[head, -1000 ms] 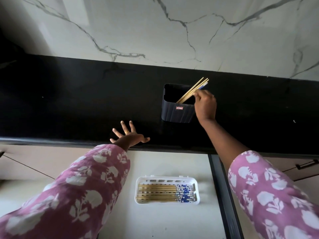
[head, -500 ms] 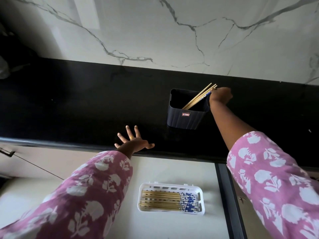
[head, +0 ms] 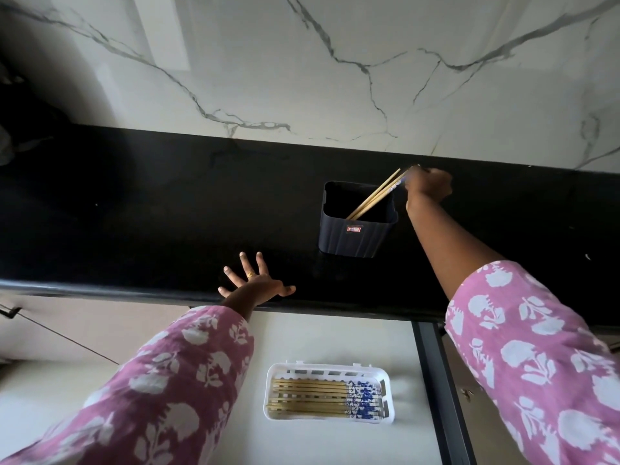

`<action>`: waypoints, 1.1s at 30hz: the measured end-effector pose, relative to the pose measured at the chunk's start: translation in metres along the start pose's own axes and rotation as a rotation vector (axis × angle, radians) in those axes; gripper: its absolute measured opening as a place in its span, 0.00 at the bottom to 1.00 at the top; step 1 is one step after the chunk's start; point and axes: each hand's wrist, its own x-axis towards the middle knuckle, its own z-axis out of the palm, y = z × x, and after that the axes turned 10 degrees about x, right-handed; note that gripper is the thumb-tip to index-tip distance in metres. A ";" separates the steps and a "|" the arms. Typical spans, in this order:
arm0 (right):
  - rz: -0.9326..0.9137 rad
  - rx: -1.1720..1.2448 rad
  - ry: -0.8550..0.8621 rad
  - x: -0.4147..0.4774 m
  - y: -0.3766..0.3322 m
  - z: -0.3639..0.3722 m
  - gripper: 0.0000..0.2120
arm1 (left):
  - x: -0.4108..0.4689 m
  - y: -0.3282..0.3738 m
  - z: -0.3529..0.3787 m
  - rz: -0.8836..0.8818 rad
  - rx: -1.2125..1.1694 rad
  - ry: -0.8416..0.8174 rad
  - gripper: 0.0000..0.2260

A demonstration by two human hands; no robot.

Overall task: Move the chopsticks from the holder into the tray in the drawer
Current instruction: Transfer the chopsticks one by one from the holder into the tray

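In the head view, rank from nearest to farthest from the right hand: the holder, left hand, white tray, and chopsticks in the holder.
1. chopsticks in the holder, gripped by the right hand.
2. holder, just to its left on the counter.
3. left hand, at the counter's front edge.
4. white tray, down in the drawer.

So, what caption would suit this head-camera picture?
Right hand grips chopsticks in the dark holder; left hand rests spread on the counter.
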 end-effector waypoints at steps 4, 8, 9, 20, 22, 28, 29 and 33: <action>-0.071 0.081 0.049 -0.017 -0.026 -0.016 0.13 | -0.003 -0.001 0.004 0.013 -0.051 0.046 0.49; -0.109 0.143 0.100 -0.037 -0.048 -0.039 0.09 | -0.008 -0.004 0.004 0.001 -0.138 0.083 0.46; -0.119 0.161 0.117 -0.042 -0.051 -0.044 0.07 | -0.009 -0.003 0.003 -0.008 -0.165 0.088 0.45; 0.363 0.741 0.210 -0.112 -0.035 -0.086 0.10 | -0.065 0.066 -0.059 0.343 -0.971 0.211 0.25; 0.470 0.788 0.184 -0.127 -0.024 -0.090 0.12 | -0.078 0.074 -0.067 0.427 -1.100 0.249 0.22; 0.736 0.847 0.088 -0.155 0.012 -0.105 0.11 | -0.100 0.081 -0.076 0.609 -1.531 0.203 0.12; 0.753 0.848 0.061 -0.156 0.018 -0.106 0.10 | -0.103 0.080 -0.077 0.647 -1.566 0.183 0.09; 0.771 0.686 -0.009 -0.162 0.027 -0.111 0.07 | -0.112 0.076 -0.079 0.705 -1.562 0.195 0.08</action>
